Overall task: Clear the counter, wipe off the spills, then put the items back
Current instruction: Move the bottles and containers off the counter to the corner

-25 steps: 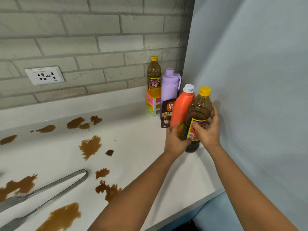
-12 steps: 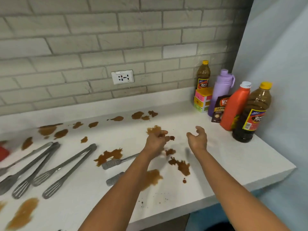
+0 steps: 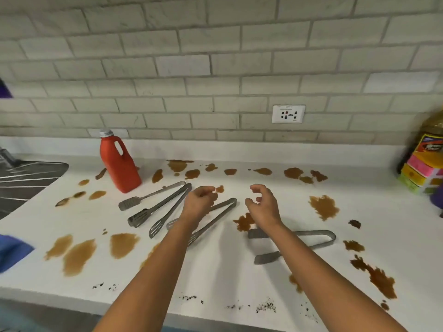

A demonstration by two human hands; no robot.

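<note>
The white counter (image 3: 215,271) is spotted with brown spills (image 3: 323,207) and dark crumbs near its front edge. Several metal tongs lie on it: a group (image 3: 155,207) left of centre, one pair (image 3: 215,219) partly under my left forearm, another (image 3: 311,238) under my right forearm. A red jug (image 3: 119,164) stands at the back left. My left hand (image 3: 199,204) hovers above the tongs with fingers loosely curled, holding nothing. My right hand (image 3: 262,207) hovers beside it, fingers apart and empty.
At the far right stand a brown bottle (image 3: 429,140) and stacked coloured sponges (image 3: 419,173). A dark sink drainer (image 3: 24,180) lies at the left. A blue cloth (image 3: 12,252) shows at the left edge. A wall socket (image 3: 288,114) sits on the brick backsplash.
My hands let go of the brown bottle at the right corner and swung left over the tongs. The view turned left, bringing the red jug and the sink into sight.
</note>
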